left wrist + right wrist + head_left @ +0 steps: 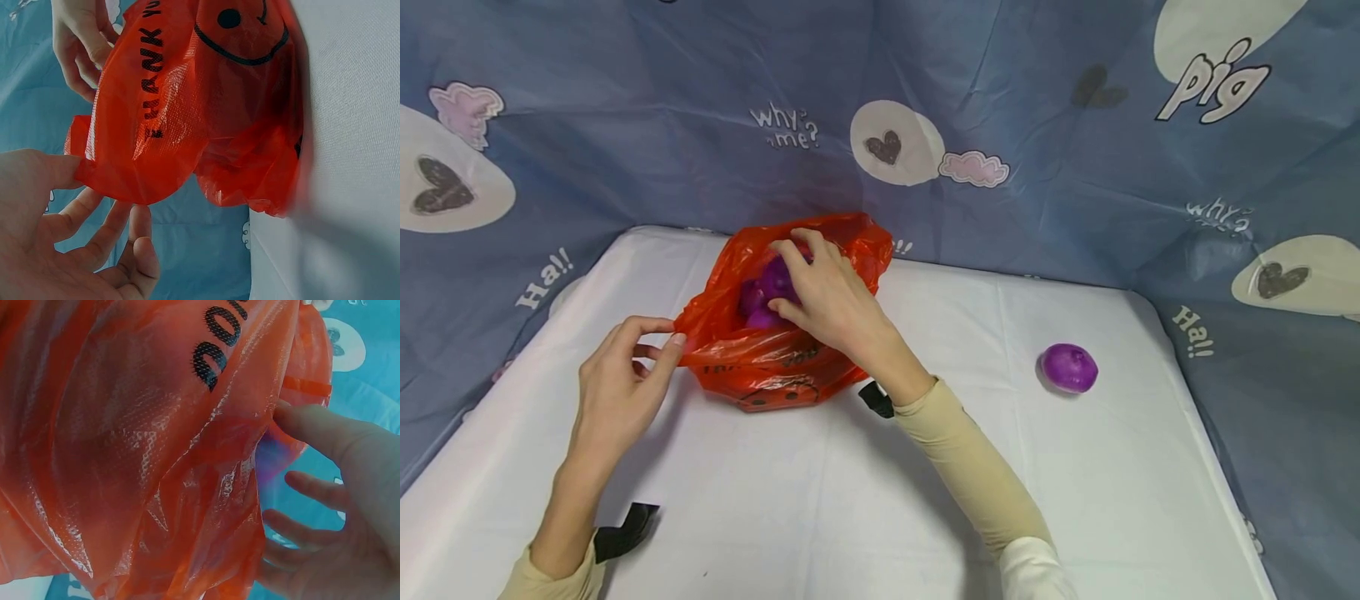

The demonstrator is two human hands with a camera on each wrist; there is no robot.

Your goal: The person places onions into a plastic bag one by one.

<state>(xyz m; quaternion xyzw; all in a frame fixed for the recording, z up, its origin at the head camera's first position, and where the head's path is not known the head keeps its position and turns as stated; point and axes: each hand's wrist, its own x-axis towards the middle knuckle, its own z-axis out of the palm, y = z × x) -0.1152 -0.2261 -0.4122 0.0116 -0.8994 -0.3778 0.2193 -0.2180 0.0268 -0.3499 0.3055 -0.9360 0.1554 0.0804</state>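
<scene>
Head view: an orange plastic bag (775, 333) is being held open on the white table (850, 500). Its rim is being pinched by the left hand (617, 383) between thumb and fingers. A purple ball (775, 279) is being clasped by the right hand (827, 292) inside the bag's mouth, above other purple pieces. A second purple ball (1068, 367) is lying well apart to the right.

Left wrist view: the bag's edge (87, 169) is being nipped at the thumb; the remaining fingers are spread loosely.

Right wrist view: thin film is being pressed aside by curled fingers (312, 487); purple is glimpsed behind.

Risk, as judged: the slack rim may be pulled free, letting the mouth collapse and the ball catch.
</scene>
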